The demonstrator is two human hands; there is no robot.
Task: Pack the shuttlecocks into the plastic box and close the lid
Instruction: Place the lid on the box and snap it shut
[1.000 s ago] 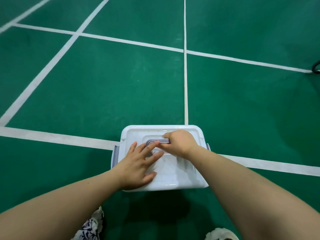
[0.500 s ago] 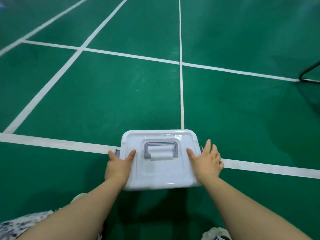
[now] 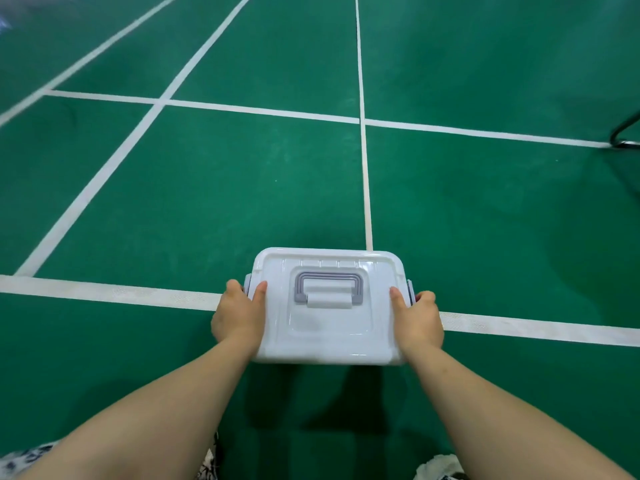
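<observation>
Down at the lower left edge of the view a scrap of patterned cloth (image 3: pixel 20 459) shows beside the person's left forearm. The left hand (image 3: pixel 239 315) grips the left side of the plastic box (image 3: pixel 329 327): its thumb lies flat on the lid (image 3: pixel 332 337), and its fingers curl down over the side, covering most of the grey latch (image 3: pixel 247 284) there. The white box sits over the broad white line (image 3: pixel 104 292) that crosses the green court floor (image 3: pixel 207 188), just at the near end of the thin centre line (image 3: pixel 363 168). Whether it rests on the floor or is held a little above it cannot be told. The lid is down on the box, and its grey handle (image 3: pixel 328 285) lies folded flat in the recess on top. The right hand (image 3: pixel 419 318) grips the right side in the same way, thumb on the lid and fingers wrapped round the edge over the other latch (image 3: pixel 409 292). Part of a white shoe (image 3: pixel 436 467) shows at the bottom right, and a black metal frame (image 3: pixel 623 133) stands on the floor at the far right edge.
</observation>
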